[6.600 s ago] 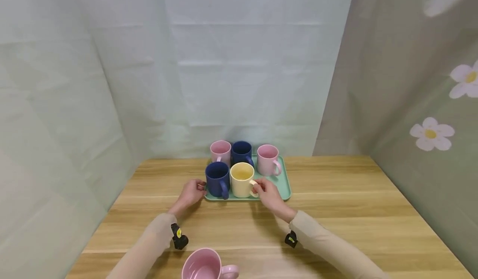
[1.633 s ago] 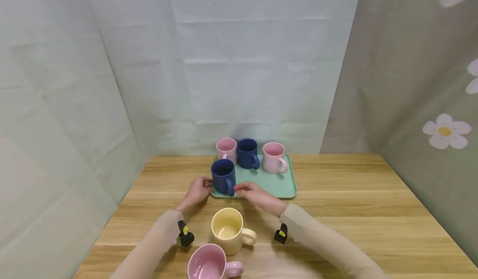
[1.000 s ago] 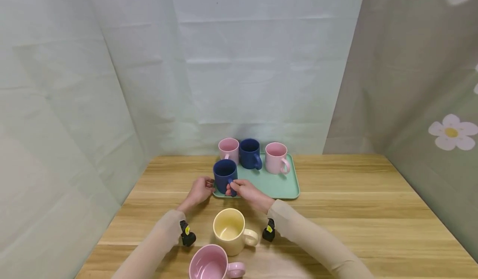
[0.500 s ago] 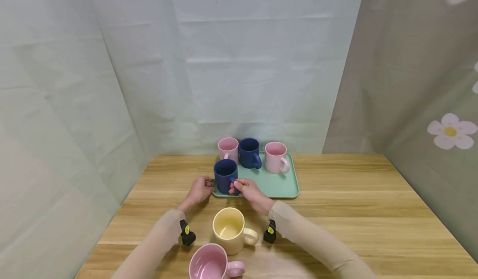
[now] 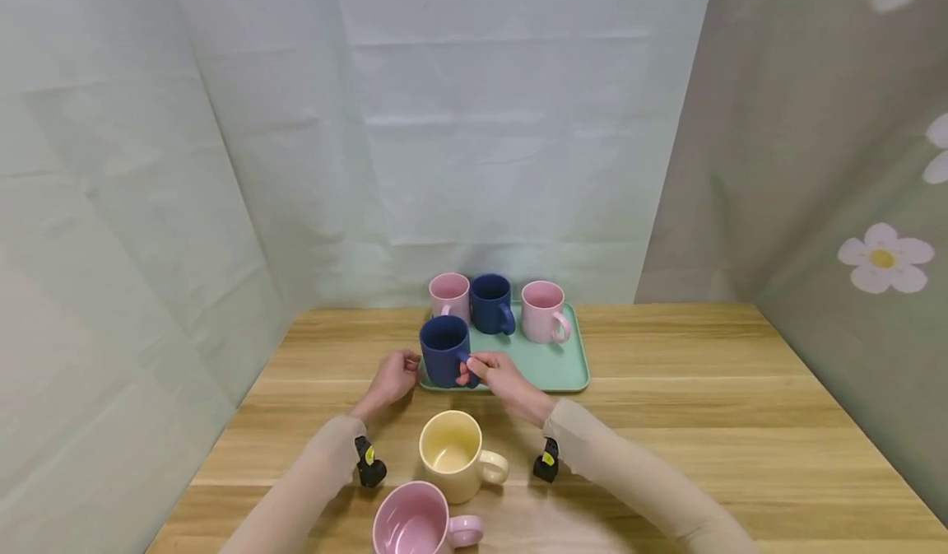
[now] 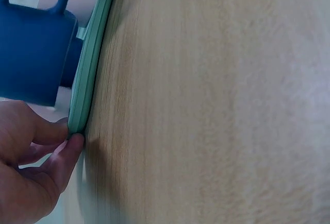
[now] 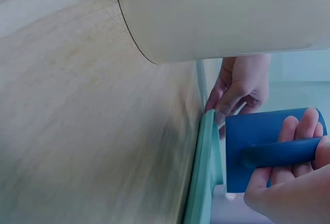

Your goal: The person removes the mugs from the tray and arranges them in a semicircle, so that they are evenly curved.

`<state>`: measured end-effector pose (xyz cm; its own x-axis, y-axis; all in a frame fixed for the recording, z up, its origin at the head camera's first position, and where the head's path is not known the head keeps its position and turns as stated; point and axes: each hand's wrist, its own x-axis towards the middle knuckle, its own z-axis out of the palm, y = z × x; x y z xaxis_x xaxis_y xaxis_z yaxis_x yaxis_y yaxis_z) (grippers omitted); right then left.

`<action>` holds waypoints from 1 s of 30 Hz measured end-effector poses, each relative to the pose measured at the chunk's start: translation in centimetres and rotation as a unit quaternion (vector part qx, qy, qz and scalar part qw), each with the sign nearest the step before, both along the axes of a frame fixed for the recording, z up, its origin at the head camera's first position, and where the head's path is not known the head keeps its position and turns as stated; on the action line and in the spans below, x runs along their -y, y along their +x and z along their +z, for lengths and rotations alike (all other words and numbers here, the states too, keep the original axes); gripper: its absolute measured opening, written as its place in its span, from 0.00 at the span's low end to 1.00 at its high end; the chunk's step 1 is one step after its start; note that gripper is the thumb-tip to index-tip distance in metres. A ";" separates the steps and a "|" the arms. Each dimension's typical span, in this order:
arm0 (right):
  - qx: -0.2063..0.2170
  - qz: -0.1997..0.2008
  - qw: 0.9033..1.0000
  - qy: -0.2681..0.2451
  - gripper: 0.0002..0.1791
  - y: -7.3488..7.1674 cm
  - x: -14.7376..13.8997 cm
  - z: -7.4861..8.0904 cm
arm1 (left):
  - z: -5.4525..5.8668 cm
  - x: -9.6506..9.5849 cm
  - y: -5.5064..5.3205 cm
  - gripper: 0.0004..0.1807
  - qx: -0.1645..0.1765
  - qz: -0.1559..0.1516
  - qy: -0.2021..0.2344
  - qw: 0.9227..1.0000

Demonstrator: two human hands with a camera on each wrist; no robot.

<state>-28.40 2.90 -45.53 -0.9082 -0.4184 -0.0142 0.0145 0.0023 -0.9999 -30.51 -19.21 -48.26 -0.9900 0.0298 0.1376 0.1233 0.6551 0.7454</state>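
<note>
My right hand (image 5: 499, 377) grips the handle of the front dark blue mug (image 5: 443, 352), fingers through the loop in the right wrist view. The mug is upright near the front left corner of the green tray (image 5: 548, 369); in the left wrist view a small gap shows under its base. My left hand (image 5: 394, 374) pinches the tray's rim at that corner, its thumb (image 6: 51, 131) over the edge. Behind on the tray stand a pink mug (image 5: 448, 290), another dark blue mug (image 5: 490, 303) and a second pink mug (image 5: 541, 315).
Nearer to me on the wooden table (image 5: 666, 422), a yellow mug (image 5: 450, 463) stands between my forearms, with a pink mug (image 5: 411, 525) before it at the bottom edge. Both handles point right. A pale cloth backdrop (image 5: 504, 167) rises close behind the tray.
The yellow mug has gone from the tray to the table. My right hand has since taken the front blue mug's handle and raised the mug slightly. My left hand stays at the tray corner.
</note>
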 end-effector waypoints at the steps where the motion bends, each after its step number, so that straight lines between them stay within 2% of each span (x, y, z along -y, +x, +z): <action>1: -0.003 0.002 1.000 0.001 0.14 0.1 -0.2 0.0 | 0.0 0.0 0.0 0.16 0.001 0.000 -0.001 1.000; 9: -0.012 0.021 1.000 0.018 0.15 1.1 -1.4 0.9 | 0.1 0.1 0.1 0.15 0.015 0.000 0.001 1.000; 13: -0.023 0.045 0.999 0.006 0.15 1.5 -2.1 1.2 | 0.1 0.1 0.2 0.14 0.014 -0.002 0.001 1.000; 18: -0.045 0.075 0.996 0.001 0.17 2.2 -3.1 1.0 | 0.2 0.0 0.3 0.15 0.006 -0.002 -0.001 1.000; 30: -0.067 0.123 0.990 0.014 0.21 4.0 -5.1 0.4 | 0.2 -0.1 0.4 0.15 0.006 -0.003 0.004 1.000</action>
